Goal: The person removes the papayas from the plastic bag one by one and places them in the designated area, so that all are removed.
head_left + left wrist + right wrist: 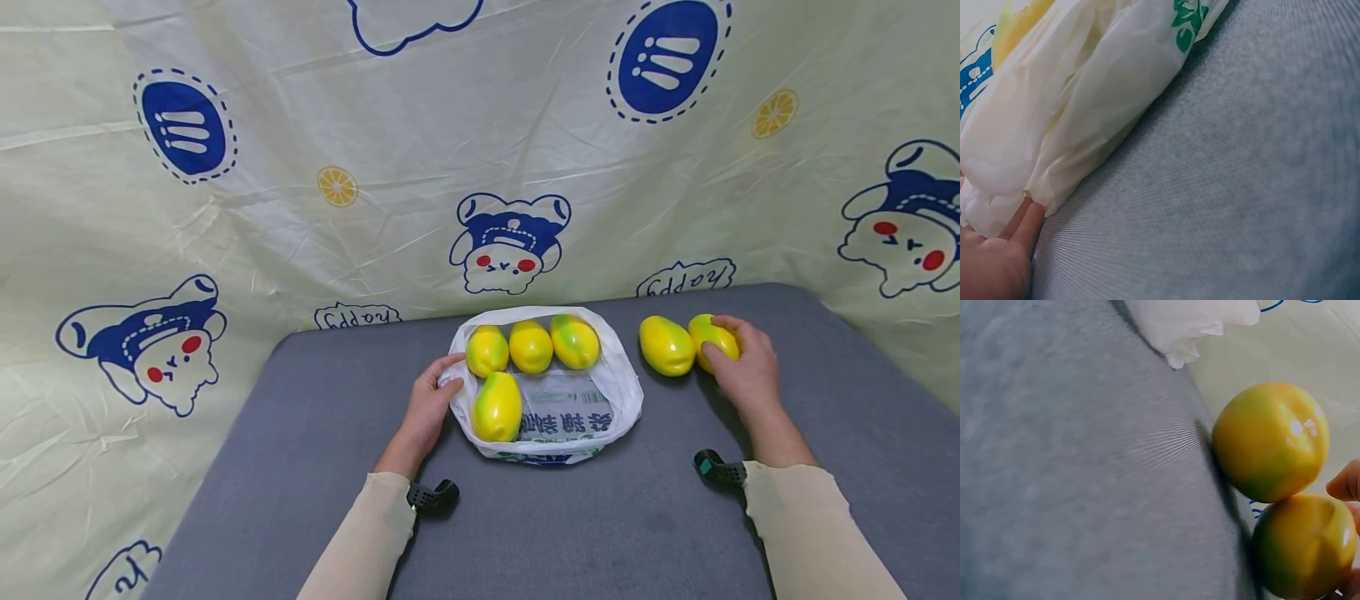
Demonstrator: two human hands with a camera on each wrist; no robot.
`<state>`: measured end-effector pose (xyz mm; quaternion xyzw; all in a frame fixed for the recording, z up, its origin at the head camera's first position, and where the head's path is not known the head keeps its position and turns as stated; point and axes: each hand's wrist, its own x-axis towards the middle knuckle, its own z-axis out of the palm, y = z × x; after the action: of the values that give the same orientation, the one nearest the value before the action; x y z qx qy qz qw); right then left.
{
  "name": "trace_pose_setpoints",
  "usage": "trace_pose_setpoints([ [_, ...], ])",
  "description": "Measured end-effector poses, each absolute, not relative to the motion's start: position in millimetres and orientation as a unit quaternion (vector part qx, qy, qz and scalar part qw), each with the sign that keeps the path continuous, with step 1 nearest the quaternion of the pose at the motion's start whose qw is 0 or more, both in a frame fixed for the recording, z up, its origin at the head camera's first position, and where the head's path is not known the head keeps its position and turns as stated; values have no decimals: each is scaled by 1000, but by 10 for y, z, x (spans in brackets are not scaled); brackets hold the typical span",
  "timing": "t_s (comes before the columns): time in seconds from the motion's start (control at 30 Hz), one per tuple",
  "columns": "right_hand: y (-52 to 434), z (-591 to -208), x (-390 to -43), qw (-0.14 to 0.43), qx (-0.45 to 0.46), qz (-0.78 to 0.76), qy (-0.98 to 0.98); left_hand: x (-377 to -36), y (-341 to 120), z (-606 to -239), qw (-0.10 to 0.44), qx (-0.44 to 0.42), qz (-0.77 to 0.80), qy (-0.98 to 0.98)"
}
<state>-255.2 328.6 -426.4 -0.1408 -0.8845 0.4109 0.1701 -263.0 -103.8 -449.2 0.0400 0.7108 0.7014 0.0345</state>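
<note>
A white plastic bag [626, 379] lies on the table with its mouth spread wide. Several yellow-green mangoes sit inside it: a row at the back and one mango [497, 407] at the front left. My left hand [426, 408] pinches the bag's left rim; in the left wrist view its fingers meet the bunched plastic [1054, 144]. Right of the bag, two mangoes lie side by side, touching. My right hand [752, 367] holds the outer mango [711, 340] between thumb and fingers, and the inner mango [667, 346] is beside it. Part of the outer one is hidden by the fingers.
The grey cloth-covered table [585, 533] extends in front of the bag and to both sides. Behind it hangs a pale printed curtain [405, 242], close to the table's back edge. A black strap device [435, 497] is on the left wrist, another [720, 468] on the right.
</note>
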Motion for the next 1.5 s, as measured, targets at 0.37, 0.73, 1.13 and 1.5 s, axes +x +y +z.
trace_pose_setpoints([
  [0.37, 3203, -4082, -2531, 191, -134, 372, -898, -2626, -1036, -4482, 32, 45, 701, 711],
  [0.73, 2942, -3786, -2459, 227, -98, 394, -885, -2637, -1032, -4495, 32, 39, 704, 709],
  [1.13, 2383, -3474, -2309, 220, -5, 473, -853, -2636, -1036, -4495, 27, 39, 702, 710],
  [1.5, 2089, -3415, -2211, 123, 24, 499, -857, -2640, -1033, -4490, 29, 34, 701, 711],
])
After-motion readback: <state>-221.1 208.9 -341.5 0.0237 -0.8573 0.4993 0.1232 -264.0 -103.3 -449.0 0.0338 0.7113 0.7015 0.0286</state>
